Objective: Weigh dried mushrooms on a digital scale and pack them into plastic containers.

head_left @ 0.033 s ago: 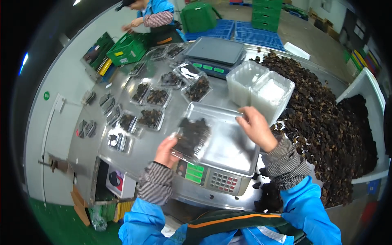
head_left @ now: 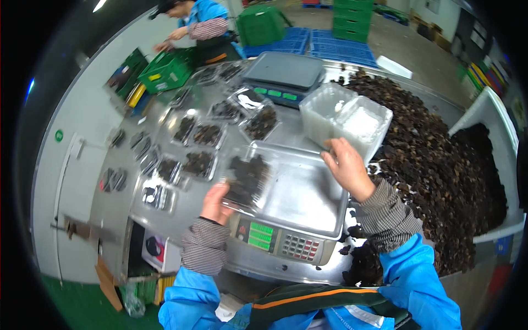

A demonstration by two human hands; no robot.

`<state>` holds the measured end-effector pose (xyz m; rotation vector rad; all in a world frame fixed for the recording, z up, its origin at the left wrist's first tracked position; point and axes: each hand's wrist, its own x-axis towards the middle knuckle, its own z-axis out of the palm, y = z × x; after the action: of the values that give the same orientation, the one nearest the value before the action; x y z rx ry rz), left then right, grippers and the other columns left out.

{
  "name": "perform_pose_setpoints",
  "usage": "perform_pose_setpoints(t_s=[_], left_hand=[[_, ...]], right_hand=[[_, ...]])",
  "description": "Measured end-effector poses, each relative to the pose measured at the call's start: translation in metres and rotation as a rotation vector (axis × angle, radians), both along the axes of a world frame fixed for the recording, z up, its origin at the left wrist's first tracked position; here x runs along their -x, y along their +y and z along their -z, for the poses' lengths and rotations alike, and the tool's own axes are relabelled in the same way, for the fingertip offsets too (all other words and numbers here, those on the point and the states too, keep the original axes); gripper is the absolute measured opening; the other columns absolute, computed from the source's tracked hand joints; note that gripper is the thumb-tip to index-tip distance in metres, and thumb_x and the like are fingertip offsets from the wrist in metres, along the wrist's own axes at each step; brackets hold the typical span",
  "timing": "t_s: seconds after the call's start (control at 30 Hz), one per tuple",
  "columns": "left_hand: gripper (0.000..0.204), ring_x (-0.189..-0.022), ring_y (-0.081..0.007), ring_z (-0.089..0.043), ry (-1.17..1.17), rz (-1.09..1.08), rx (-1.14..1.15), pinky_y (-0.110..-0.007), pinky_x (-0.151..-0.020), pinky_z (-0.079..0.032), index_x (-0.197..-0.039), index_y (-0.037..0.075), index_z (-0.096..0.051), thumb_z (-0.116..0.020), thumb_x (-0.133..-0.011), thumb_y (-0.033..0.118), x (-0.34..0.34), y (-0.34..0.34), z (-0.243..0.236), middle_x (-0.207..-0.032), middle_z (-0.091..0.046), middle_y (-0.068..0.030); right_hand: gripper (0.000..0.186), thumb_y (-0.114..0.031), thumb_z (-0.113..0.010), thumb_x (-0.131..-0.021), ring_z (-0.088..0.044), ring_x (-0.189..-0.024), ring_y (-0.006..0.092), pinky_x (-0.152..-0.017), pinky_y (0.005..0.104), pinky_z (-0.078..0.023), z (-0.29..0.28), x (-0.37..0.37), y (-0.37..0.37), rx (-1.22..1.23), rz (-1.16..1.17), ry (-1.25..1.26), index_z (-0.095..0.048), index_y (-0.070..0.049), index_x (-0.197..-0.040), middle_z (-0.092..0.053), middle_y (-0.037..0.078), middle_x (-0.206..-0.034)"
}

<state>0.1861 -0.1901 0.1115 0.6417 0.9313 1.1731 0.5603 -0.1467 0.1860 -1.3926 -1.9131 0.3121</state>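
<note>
The filled box (head_left: 246,181) is mid-frame over the left rim of the scale (head_left: 302,192), its near side clamped in the left hand (head_left: 215,202); a loose pinch could tip it. The right hand (head_left: 349,168), thumb and fingers apart, could knock the stacked boxes (head_left: 319,118). Bare table (head_left: 191,201) shows left of the scale.

A clear plastic box (head_left: 242,207), loaded with dark, crinkled pieces (head_left: 247,179), is aslant over the left edge of the silver-panned scale (head_left: 305,190).
</note>
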Motion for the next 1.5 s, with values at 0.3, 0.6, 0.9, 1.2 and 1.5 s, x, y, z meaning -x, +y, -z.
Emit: perform_pose_setpoints(t_s=[0.3, 0.6, 0.9, 1.2, 1.5], left_hand=[[0.076, -0.127, -0.0350, -0.045, 0.093, -0.415, 0.048, -0.053, -0.099, -0.046, -0.153, 0.020, -0.019, -0.055, -0.095, 0.053, -0.011, 0.066, -0.024, -0.150, -0.027, -0.0200], [0.043, -0.097, -0.0198, -0.065, 0.250, 0.139, -0.044, -0.035, -0.086, -0.056, -0.141, 0.005, -0.042, -0.052, -0.101, 0.017, -0.103, -0.033, -0.043, -0.109, -0.064, -0.0148], [0.040, -0.100, -0.0217, -0.064, 0.209, 0.620, -0.295, -0.033, -0.092, -0.051, -0.134, -0.004, -0.047, -0.055, -0.096, 0.007, -0.163, -0.103, -0.062, -0.114, -0.065, -0.0194], [0.033, -0.097, -0.0170, -0.062, 0.277, 0.786, -0.142, -0.030, -0.087, -0.050, -0.129, -0.003, -0.052, -0.054, -0.097, 0.005, -0.230, -0.136, -0.020, -0.108, -0.066, -0.0128], [0.047, -0.100, -0.0158, -0.061, 0.543, 0.912, -0.013, -0.030, -0.086, -0.051, -0.140, 0.004, -0.040, -0.059, -0.097, 0.011, -0.248, -0.179, 0.064, -0.117, -0.060, -0.0069]], right_hand=[[0.025, -0.027, -0.064, -0.083, -0.059, -0.096, 0.0290, -0.094, 0.0435, -0.043, 0.027, -0.078, 0.046, -0.024, 0.321, -0.752, -0.065, -0.003, -0.088, -0.062, 0.012, -0.091], [0.024, -0.019, -0.073, -0.069, -0.057, -0.087, 0.0309, -0.088, 0.0432, -0.044, -0.005, -0.062, 0.030, -0.283, 0.274, -0.473, -0.059, -0.005, -0.082, -0.059, 0.012, -0.082], [0.014, -0.016, -0.062, -0.074, -0.056, -0.083, 0.0285, -0.101, 0.0483, -0.043, 0.023, 0.026, -0.085, -0.409, -0.023, -0.241, -0.053, -0.006, -0.079, -0.051, 0.009, -0.080], [0.043, -0.032, -0.076, -0.069, -0.052, -0.089, 0.0311, -0.083, 0.0432, -0.041, 0.071, -0.112, -0.170, -0.126, 0.382, -0.026, -0.056, -0.006, -0.096, -0.051, 0.013, -0.091], [0.082, -0.061, -0.068, -0.079, -0.059, -0.102, 0.0383, -0.086, 0.0497, -0.048, 0.086, -0.425, -0.314, 0.458, 1.362, -0.492, -0.042, -0.016, -0.142, -0.054, 0.020, -0.117]])
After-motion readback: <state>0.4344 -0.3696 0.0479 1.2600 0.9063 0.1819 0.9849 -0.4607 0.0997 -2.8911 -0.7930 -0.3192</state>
